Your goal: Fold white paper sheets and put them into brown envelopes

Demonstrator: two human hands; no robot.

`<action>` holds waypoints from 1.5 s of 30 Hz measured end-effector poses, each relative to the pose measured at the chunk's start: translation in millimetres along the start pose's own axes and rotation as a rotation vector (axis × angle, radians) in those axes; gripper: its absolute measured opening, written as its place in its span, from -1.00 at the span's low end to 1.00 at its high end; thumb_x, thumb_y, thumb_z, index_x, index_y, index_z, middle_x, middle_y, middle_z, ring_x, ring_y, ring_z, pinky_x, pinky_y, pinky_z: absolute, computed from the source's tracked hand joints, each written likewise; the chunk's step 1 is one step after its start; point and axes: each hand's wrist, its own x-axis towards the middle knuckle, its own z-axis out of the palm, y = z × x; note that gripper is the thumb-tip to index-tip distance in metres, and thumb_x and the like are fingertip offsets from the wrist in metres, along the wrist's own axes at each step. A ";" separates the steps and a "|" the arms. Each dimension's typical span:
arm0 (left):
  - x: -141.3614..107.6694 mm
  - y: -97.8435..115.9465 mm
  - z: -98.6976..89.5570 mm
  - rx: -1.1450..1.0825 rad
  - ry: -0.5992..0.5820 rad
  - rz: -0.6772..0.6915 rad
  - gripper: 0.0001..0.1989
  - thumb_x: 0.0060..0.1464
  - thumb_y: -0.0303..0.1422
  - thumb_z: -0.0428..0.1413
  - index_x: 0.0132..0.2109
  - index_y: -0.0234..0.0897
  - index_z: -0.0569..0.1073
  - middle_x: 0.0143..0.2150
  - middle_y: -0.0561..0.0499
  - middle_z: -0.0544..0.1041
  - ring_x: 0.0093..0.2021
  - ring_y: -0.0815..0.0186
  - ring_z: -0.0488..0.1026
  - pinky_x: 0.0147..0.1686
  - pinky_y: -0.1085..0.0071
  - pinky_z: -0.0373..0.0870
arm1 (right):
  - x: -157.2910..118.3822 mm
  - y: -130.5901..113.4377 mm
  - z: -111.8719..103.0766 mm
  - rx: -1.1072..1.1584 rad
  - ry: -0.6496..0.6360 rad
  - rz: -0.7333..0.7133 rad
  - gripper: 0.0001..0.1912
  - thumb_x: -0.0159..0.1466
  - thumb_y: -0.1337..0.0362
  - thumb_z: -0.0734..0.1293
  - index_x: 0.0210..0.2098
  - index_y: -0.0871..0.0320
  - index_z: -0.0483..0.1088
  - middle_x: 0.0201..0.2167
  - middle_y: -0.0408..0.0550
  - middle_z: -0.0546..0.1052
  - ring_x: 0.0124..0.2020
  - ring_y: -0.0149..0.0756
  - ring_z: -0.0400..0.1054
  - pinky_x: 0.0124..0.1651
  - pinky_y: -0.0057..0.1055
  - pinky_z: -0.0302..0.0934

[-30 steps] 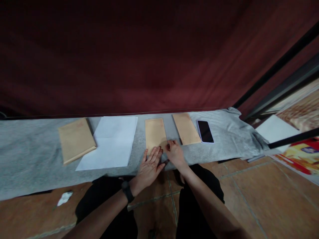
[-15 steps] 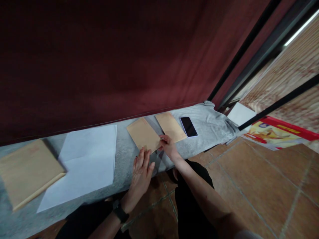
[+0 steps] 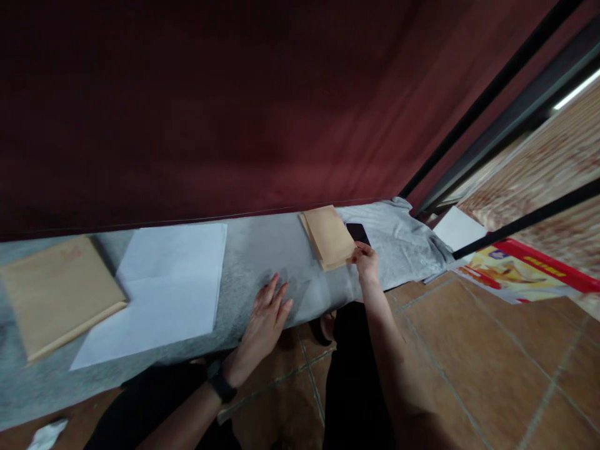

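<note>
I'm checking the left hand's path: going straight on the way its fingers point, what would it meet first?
Likely the left edge of the overlapping brown envelopes, across the grey cloth; how high the left hand sits is unclear.

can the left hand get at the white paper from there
Probably yes: the left hand looks open and empty, and only grey cloth shows between it and the white paper.

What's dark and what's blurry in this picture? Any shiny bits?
Head view: the red backdrop is darkest toward the top; head view, left: the envelope stack looks a bit blurry, with shadow along its right side; head view, right: a thin strip gleams white, but the envelope at the right hand shows no glare.
</note>
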 end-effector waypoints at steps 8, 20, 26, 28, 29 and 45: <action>-0.9 4.7 -11.1 0.007 -0.061 0.015 -0.50 0.43 -0.15 -0.22 0.29 -0.27 0.38 0.46 -0.15 0.19 0.44 0.18 0.15 0.38 0.16 0.18 | -7.2 -2.7 -6.6 -0.283 0.009 -0.130 -0.66 0.08 0.30 0.25 -0.21 0.22 0.56 -0.42 0.03 0.58 -0.36 -0.17 0.44 -0.28 -0.36 0.31; -1.9 -1.2 -26.5 0.030 -0.044 0.024 -0.49 0.41 -0.12 -0.19 0.31 -0.26 0.35 0.47 -0.15 0.17 0.40 0.14 0.22 0.33 0.17 0.25 | -24.6 -8.7 0.9 -0.594 0.056 -0.315 -0.61 0.27 0.28 0.19 -0.03 0.20 0.54 -0.16 0.12 0.48 -0.22 -0.16 0.42 -0.08 -0.25 0.31; 4.4 -33.0 -55.3 0.306 0.123 -0.211 -0.48 0.33 -0.21 -0.08 0.33 -0.32 0.33 0.44 -0.24 0.21 0.42 -0.09 0.14 0.35 -0.09 0.13 | -50.9 -12.0 32.1 -0.632 -0.117 -0.664 -0.62 0.38 0.21 0.17 0.07 0.18 0.46 -0.02 0.15 0.39 -0.04 -0.10 0.37 0.04 -0.18 0.31; 1.3 -41.9 -67.9 0.397 0.138 -0.335 -0.45 0.31 -0.23 -0.07 0.35 -0.38 0.29 0.44 -0.30 0.20 0.45 -0.13 0.07 0.35 -0.13 0.07 | -58.3 -10.1 41.1 -0.666 -0.167 -0.722 -0.63 0.37 0.24 0.19 0.09 0.17 0.43 -0.02 0.15 0.37 0.00 -0.07 0.33 0.06 -0.14 0.29; -1.3 -45.2 -73.5 0.434 0.135 -0.392 -0.43 0.31 -0.23 -0.06 0.36 -0.41 0.27 0.43 -0.33 0.20 0.45 -0.15 0.05 0.35 -0.14 0.06 | -60.9 -8.7 43.9 -0.699 -0.176 -0.728 -0.64 0.35 0.25 0.21 0.09 0.17 0.42 -0.02 0.15 0.37 0.01 -0.05 0.31 0.07 -0.11 0.29; -44.6 -94.0 -113.3 0.346 -0.274 -0.487 -0.08 0.00 -0.20 0.26 0.45 -0.28 0.13 0.51 -0.22 0.03 0.48 -0.01 0.05 0.38 0.11 0.11 | -85.4 1.1 67.7 -0.448 -0.315 -0.650 -0.65 0.30 0.28 0.23 0.03 0.17 0.46 -0.06 0.14 0.40 0.01 -0.07 0.34 0.12 -0.09 0.33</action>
